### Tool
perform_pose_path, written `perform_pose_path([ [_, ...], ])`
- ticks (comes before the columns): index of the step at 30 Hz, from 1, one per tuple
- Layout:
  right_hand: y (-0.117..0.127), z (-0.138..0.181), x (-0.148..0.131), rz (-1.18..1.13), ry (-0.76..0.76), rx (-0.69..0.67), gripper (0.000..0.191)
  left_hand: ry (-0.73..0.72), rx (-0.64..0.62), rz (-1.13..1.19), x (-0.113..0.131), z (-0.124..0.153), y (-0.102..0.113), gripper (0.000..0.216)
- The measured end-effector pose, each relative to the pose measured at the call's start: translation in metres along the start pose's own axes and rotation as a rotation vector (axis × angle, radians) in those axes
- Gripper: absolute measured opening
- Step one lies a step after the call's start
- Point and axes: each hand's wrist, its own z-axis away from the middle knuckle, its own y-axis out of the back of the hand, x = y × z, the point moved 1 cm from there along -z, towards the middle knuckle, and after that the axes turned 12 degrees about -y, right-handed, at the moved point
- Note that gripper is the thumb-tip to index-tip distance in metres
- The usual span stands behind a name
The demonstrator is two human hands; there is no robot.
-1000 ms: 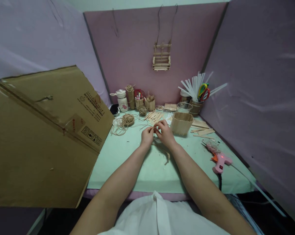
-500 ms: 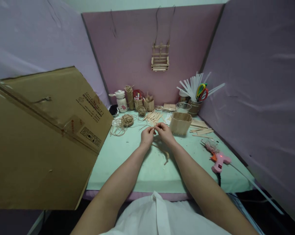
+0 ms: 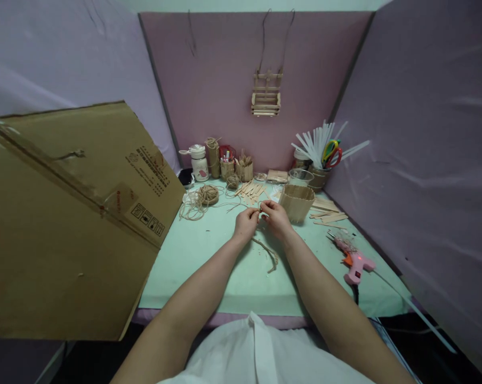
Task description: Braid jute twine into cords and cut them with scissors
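Note:
My left hand [image 3: 246,223] and my right hand [image 3: 276,217] meet over the middle of the pale green table [image 3: 209,266], fingers pinched together on a strand of jute twine [image 3: 268,253]. The twine's braided tail trails back toward me between my forearms and ends on the table. A small box of wooden craft sticks [image 3: 296,201] stands just right of my right hand. Loose craft sticks [image 3: 252,191] lie just beyond my fingers.
A large cardboard sheet [image 3: 73,213] leans over the table's left side. A twine ball with loose loops [image 3: 201,200] lies back left, small jars and a bottle [image 3: 200,164] behind it. A pink glue gun [image 3: 355,264] lies right. A cup of glue rods and scissors [image 3: 323,152] stands back right.
Both hands have stayed pinched on the twine, working it with small finger moves. The view has shifted slightly; the twine's tail lies a little straighter.

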Motion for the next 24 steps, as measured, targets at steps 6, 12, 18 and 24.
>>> perform_pose_path([
  [6,0.0006,0.0064,-0.0072,0.188,-0.023,0.02,0.028,0.027,0.004,-0.003,0.0005,0.0034,0.0047,0.023],
  [12,-0.0015,0.0066,-0.0058,0.214,0.017,0.049,0.024,-0.001,0.049,0.006,-0.0016,0.0016,0.0056,0.027],
  [18,-0.0043,0.0065,-0.0046,0.227,0.095,0.058,0.022,-0.003,0.046,0.024,-0.003,0.0011,0.0057,0.028],
  [24,-0.0064,0.0057,-0.0041,0.382,0.375,0.162,0.012,0.037,0.085,0.036,-0.0059,0.0007,0.0051,0.022],
])
